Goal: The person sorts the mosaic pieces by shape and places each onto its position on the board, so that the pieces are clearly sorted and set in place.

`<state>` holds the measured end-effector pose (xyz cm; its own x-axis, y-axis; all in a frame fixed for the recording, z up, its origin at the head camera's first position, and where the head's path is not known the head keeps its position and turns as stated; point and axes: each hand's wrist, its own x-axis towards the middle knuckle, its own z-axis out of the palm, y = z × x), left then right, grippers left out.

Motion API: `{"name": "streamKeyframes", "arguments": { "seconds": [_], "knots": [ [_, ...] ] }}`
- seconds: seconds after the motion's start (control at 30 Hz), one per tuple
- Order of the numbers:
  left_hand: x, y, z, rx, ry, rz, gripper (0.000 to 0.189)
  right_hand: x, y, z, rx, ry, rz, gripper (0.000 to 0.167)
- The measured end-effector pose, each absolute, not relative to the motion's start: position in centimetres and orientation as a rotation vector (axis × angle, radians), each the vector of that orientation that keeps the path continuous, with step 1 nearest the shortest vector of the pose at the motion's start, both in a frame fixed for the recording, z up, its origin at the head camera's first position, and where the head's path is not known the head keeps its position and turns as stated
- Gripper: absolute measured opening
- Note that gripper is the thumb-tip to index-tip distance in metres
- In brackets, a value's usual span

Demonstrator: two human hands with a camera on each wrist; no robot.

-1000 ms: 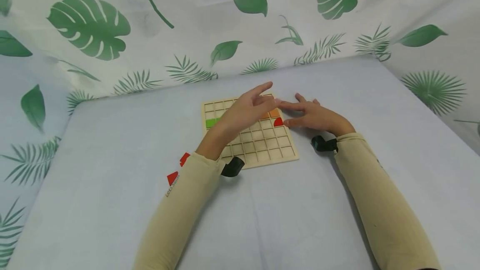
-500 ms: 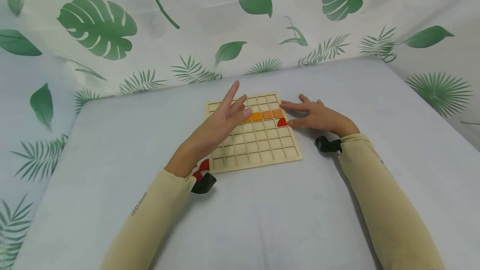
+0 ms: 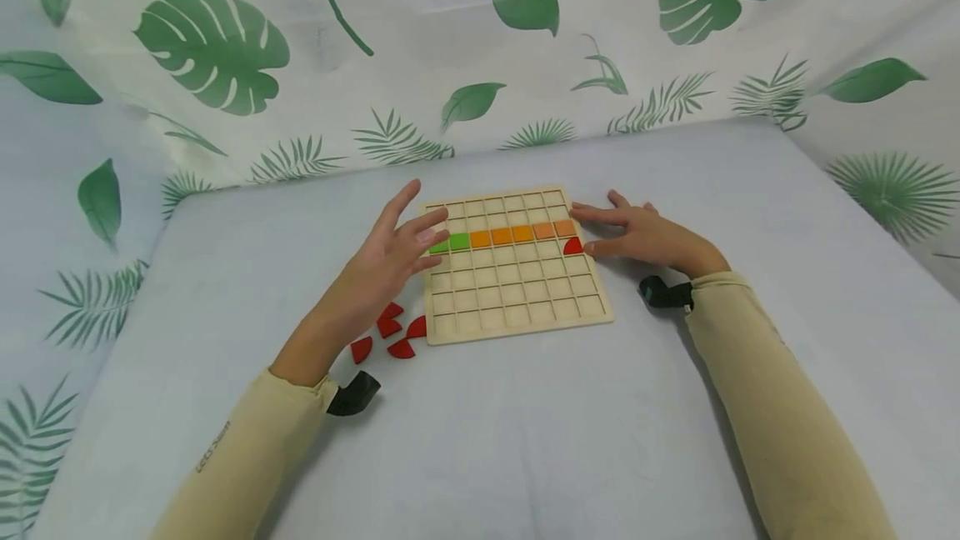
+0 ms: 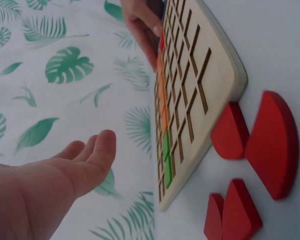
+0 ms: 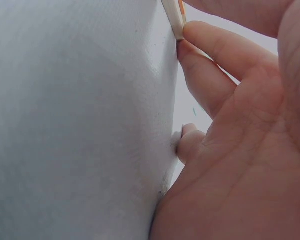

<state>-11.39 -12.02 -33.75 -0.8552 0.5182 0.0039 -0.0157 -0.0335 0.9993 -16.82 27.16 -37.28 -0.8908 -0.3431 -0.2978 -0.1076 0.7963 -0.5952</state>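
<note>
My left hand (image 3: 367,277) hovers over the left edge of a wooden grid board (image 3: 510,317), its fingers loosely extended with nothing between them. My right hand (image 3: 648,240) lies beside the board's right edge; its fingertips touch that edge. A row of green tiles (image 3: 460,242) and orange tiles (image 3: 501,237) crosses the board, partly behind my left fingers. One red quarter-circle piece (image 3: 573,246) sits in a cell just below the row's right end. Several loose red pieces (image 4: 272,145) lie on the table off the board's near-left corner.
A white cloth (image 3: 517,423) covers the table. Behind it hangs a white backdrop (image 3: 420,23) printed with green leaves. A black wrist camera (image 3: 355,394) sits below my left hand, and another black wrist camera (image 3: 663,292) below my right.
My left hand has moved left from over the board's right side to its left edge, uncovering the tile row and the loose red pieces. My right hand stays at the right edge.
</note>
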Motion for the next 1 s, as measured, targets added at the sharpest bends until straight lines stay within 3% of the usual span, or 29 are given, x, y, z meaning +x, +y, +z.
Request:
{"name": "streamKeyframes", "arguments": {
  "seconds": [0.57, 1.0],
  "knots": [
    [-9.8, -14.9, -34.4, 0.478, 2.069, 1.795, 0.064, -16.7, 27.3, -37.3, -0.327, 2.573, -0.845, 0.075],
    [-10.7, -16.7, -35.6, 0.420, 2.293, 1.453, 0.057, -16.8, 27.3, -37.4, -0.335, 2.583, -0.831, 0.075]
  ]
}}
